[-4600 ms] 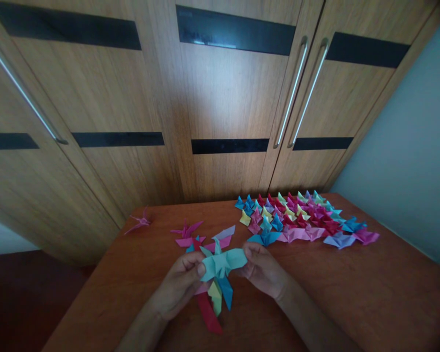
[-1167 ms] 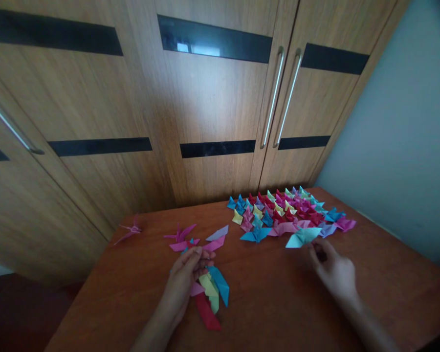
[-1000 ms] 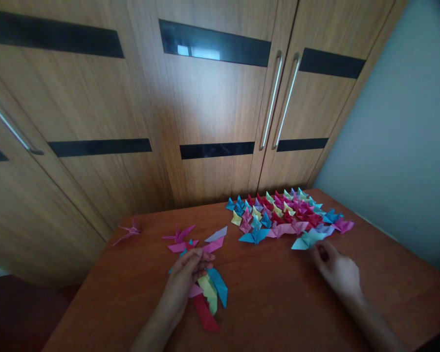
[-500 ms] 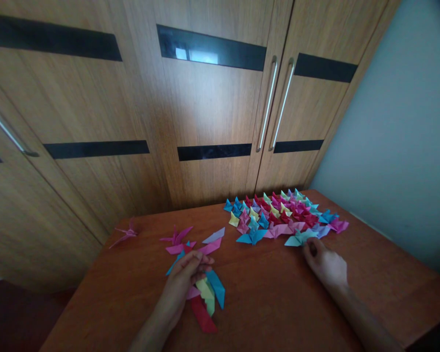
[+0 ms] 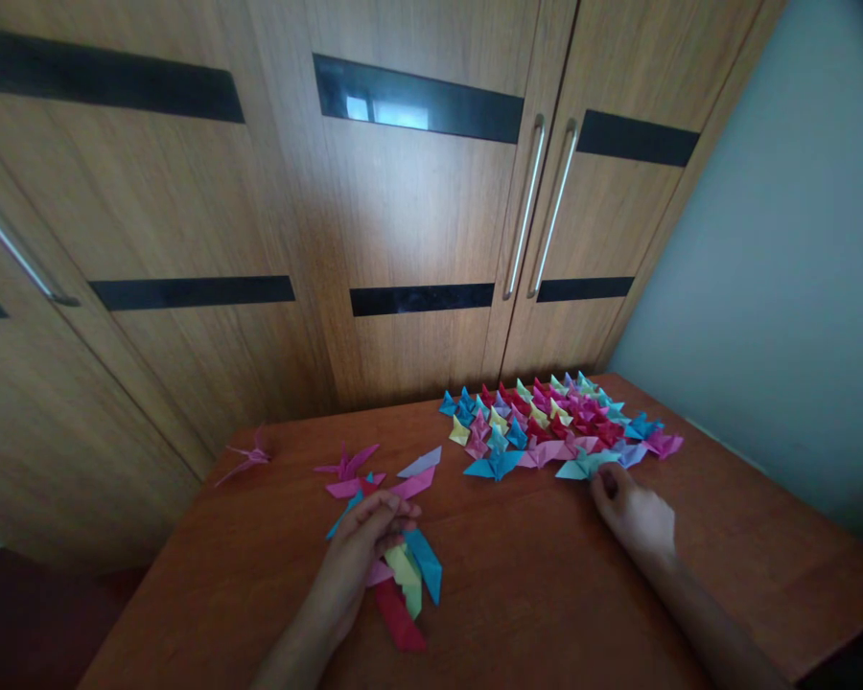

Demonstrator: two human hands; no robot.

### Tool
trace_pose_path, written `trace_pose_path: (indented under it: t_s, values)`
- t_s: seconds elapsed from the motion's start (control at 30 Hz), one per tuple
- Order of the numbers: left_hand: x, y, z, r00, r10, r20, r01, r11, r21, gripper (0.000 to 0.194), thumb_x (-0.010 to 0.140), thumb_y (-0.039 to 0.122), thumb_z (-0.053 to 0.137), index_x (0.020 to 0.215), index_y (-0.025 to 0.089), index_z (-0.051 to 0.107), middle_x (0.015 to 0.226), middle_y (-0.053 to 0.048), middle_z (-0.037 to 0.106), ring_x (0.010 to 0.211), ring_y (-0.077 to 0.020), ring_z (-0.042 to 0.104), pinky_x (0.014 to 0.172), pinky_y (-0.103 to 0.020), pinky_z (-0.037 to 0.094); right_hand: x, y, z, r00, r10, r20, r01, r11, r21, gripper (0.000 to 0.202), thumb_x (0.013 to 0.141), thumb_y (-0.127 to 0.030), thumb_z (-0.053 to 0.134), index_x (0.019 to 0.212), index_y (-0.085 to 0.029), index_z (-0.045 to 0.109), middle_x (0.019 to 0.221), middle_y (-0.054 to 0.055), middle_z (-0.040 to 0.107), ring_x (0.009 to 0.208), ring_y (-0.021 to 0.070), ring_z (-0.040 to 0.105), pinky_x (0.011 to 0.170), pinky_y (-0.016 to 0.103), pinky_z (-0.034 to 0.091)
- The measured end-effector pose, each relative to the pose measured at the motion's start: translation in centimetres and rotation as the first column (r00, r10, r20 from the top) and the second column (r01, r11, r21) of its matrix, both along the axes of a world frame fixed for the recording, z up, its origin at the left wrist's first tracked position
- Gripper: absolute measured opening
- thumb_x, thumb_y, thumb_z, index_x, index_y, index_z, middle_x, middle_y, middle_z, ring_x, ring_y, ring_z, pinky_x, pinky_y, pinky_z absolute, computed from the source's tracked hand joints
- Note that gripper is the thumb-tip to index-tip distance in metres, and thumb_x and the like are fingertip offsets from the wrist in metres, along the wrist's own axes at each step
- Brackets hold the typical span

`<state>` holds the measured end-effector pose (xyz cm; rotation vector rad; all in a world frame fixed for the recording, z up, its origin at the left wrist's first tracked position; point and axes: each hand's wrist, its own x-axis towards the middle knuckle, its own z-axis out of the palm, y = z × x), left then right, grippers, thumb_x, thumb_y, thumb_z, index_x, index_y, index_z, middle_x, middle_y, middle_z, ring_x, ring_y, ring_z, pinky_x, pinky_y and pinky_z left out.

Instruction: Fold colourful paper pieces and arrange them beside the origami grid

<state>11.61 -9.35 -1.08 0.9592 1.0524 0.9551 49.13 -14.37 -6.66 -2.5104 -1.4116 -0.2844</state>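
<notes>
My right hand is closed at the near edge of the rows of paper cranes, its fingertips pinching a mint-green paper crane that lies on the table with wings spread. A blue paper crane sits to its left. My left hand is held over loose folded paper pieces, thumb and fingers drawn together; anything in them is too small or hidden to make out. Around that hand lie a blue piece, a pale yellow piece, a red piece and a pink piece.
Rows of colourful paper cranes fill the back right of the brown table. A magenta paper crane and a pink one stand at the left. Behind rises a wooden wardrobe, with a pale wall at the right.
My right hand and the mint-green crane have shifted very slightly left. My left hand stays nearly where it was.
</notes>
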Motion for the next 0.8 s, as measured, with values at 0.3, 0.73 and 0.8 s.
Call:
trace_pose_path:
  t_s: [0.3, 0.73, 0.8]
  values:
    - [-0.22, 0.13, -0.35, 0.999, -0.025, 0.044, 0.024, 1.000, 0.010, 0.021, 0.074, 0.037, 0.067, 0.077, 0.017, 0.068, 0.089, -0.008, 0.073, 0.075, -0.0172, 0.065, 0.064, -0.024, 0.046, 0.04, 0.08, -0.05, 1.000, -0.001, -0.017, 0.001, 1.000, -0.008, 0.021, 0.087, -0.039, 0.046, 0.093, -0.024, 0.059, 0.077, 0.004, 0.068, 0.061, 0.0183, 0.063, 0.047, 0.023, 0.026]
    - [-0.37, 0.09, -0.36, 0.998, -0.033, 0.062, 0.032, 0.999, 0.022, 0.016, 0.078, 0.032, 0.063, 0.079, 0.016, 0.066, 0.090, -0.008, 0.072, 0.077, -0.0165, 0.064, 0.066, -0.024, 0.046, -0.49, -0.13, 0.44, 0.998, -0.040, -0.052, 0.039, 0.999, -0.021, 0.025, 0.088, -0.044, 0.042, 0.093, -0.024, 0.056, 0.076, 0.004, 0.068, 0.063, 0.0213, 0.065, 0.047, 0.024, 0.030]
    - [-0.42, 0.12, -0.40, 0.997, -0.034, 0.068, 0.033, 0.999, 0.016, 0.015, 0.079, 0.032, 0.063, 0.079, 0.016, 0.065, 0.090, -0.007, 0.071, 0.077, -0.0161, 0.064, 0.066, -0.023, 0.046, -0.51, -0.17, 0.43, 0.997, -0.048, -0.055, 0.047, 0.999, -0.027, 0.026, 0.088, -0.044, 0.042, 0.094, -0.023, 0.056, 0.076, 0.005, 0.068, 0.063, 0.0215, 0.065, 0.048, 0.024, 0.033]
